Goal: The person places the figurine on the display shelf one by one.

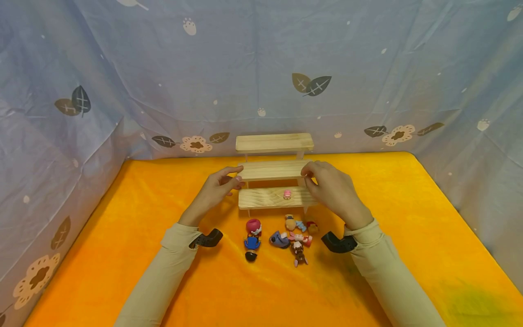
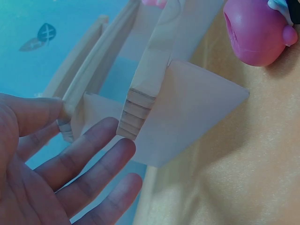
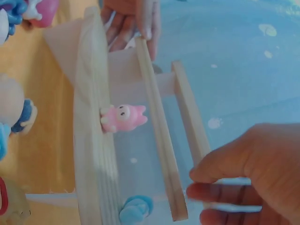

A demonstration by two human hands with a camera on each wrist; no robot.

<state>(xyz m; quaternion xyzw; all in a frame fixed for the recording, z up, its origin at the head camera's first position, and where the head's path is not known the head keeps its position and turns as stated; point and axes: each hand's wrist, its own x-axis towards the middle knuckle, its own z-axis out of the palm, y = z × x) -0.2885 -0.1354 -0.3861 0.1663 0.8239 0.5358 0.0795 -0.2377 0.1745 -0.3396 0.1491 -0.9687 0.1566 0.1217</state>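
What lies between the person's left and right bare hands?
The middle pale-wood plank of the three-tiered stand lies between the left hand and the right hand; the head view shows this.

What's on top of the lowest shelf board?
A pink figure stands on the lowest board; the right wrist view shows a blue object, seemingly also there. In the head view, the right hand hides part of the right end.

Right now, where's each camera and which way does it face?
Head-worn: facing forward and down at the wooden shelf; left hand, right hand, sleeves show.
On the left wrist: facing the shelf's left end; left hand shows.
On the right wrist: facing along the shelf; both hands show.
Head and right wrist views share the pink figure.
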